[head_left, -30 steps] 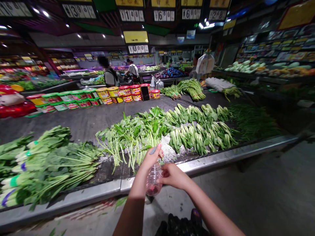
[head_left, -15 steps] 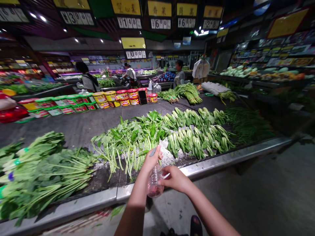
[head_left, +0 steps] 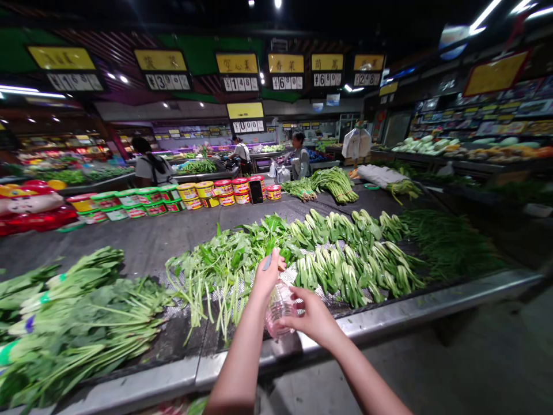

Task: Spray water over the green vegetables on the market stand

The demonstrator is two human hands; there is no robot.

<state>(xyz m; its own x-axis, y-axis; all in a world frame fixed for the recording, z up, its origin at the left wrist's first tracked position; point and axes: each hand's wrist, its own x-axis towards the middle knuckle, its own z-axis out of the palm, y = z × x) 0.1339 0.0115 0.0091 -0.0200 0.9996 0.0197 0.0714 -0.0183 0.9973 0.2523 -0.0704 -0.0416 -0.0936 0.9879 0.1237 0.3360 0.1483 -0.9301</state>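
A clear ribbed plastic bottle with a pinkish tint is held over the front edge of the vegetable stand. My left hand is closed round its top, with a small grey patch showing by the thumb; the top itself is mostly hidden. Curled at the bottle's right side is my right hand, its fingertips and thumb against the plastic. Just beyond the hands lie loose leafy greens with long stems. Bundles of bok choy lie to the right of them.
A metal rail edges the stand. Broad-leaf bunches lie at left. Stacked tubs and a black phone stand behind, beside tied green bundles. A person stands beyond; price signs hang overhead.
The view has tilted up, so the stand and signs sit lower in the picture. Both hands remain at the bottle, which now appears over the stand's metal rail.
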